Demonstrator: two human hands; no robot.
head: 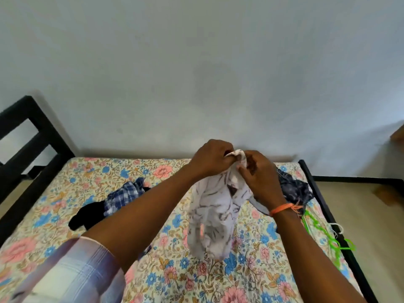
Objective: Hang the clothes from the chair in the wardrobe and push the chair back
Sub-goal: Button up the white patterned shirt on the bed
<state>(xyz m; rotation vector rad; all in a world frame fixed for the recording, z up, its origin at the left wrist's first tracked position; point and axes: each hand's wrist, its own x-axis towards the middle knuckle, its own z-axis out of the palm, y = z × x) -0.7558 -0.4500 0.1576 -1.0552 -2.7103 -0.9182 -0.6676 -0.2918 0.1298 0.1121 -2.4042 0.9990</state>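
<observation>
Above the floral bed [175, 270], you hold a white patterned garment [215, 217] up by its top edge, your left hand [211, 158] and right hand [256, 173] both pinching the fabric with curled fingers while the rest hangs down to the sheet. A blue checked shirt [124, 194] and a black garment [87, 215] lie to your left, a dark garment [295, 189] and green hangers [323, 232] to your right.

Soft, even daylight lit the room without glare, casting faint shadows on the wall [196, 62], while the wide lens bowed the bed [122, 171] edges and blurred the near sleeve [72, 272].
</observation>
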